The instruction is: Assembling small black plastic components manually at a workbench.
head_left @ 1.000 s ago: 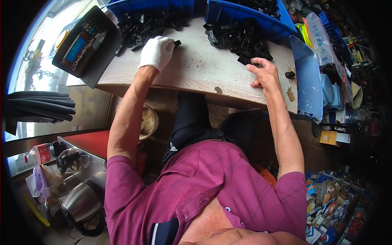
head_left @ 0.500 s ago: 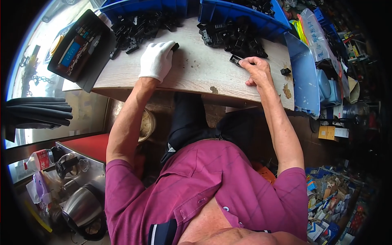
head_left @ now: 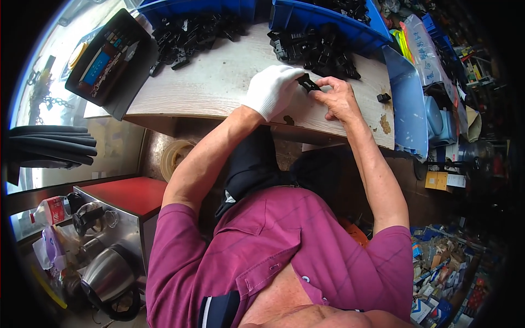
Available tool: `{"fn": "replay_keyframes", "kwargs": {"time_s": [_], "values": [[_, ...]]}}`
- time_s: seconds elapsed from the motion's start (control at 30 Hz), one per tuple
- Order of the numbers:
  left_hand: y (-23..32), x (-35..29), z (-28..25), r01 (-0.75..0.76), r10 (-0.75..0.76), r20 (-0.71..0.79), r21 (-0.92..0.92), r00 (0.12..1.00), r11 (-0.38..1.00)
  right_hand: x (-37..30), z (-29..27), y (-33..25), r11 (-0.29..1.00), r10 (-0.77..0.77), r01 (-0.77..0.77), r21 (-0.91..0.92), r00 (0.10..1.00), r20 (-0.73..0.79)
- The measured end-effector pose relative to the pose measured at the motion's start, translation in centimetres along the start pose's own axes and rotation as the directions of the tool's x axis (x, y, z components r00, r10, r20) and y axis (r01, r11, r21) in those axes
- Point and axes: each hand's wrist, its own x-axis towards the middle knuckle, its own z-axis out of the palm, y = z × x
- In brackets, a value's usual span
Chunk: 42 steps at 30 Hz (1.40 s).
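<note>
My left hand (head_left: 273, 90), in a white knitted glove, and my bare right hand (head_left: 340, 100) meet over the right half of the table. Between their fingertips is a small black plastic part (head_left: 309, 83), pinched from both sides. Whether it is one piece or two pressed together I cannot tell. Just beyond my hands lies a heap of black plastic parts (head_left: 328, 54). A second heap of similar black parts (head_left: 191, 35) lies at the far left of the table.
Blue bins (head_left: 284, 16) stand along the back of the pale, stained table (head_left: 180, 98). A tablet-like screen in a dark case (head_left: 104, 65) leans at the left. One small black piece (head_left: 384, 98) lies near the right edge, beside a light blue panel (head_left: 406, 104). A steel kettle (head_left: 112, 273) is at lower left.
My left hand has moved right, bringing its black piece against the one in my right hand. My right hand has barely moved.
</note>
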Motion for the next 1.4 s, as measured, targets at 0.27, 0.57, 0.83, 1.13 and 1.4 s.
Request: {"fn": "replay_keyframes", "kwargs": {"time_s": [0.27,0.57,0.83,1.13,1.4], "values": [[-0.4,1.9,1.8,-0.172,0.170,0.171,-0.005,0.971,0.985,-0.3,0.1,-0.1,0.999,-0.033,0.033,0.018,0.999,0.018],[-0.4,0.9,1.6,-0.289,0.273,0.238,0.035,0.932,0.957,-0.1,0.1,0.2,0.999,-0.032,0.031,0.036,0.999,0.044],[0.4,0.0,1.3,-0.265,0.247,0.174,0.084,0.953,0.961,-0.3,0.0,0.4,0.995,-0.082,0.078,0.055,0.994,0.071],[-8.3,-2.7,-11.3,0.328,-0.132,-0.329,0.663,0.935,0.673,-2.5,-2.7,2.0,0.886,-0.022,0.029,0.464,1.000,-0.020],[-11.6,-3.8,-11.8,0.242,-0.195,-0.149,0.718,0.969,0.653,-1.1,-11.0,6.2,0.766,0.323,0.143,0.627,0.758,-0.567]]}}
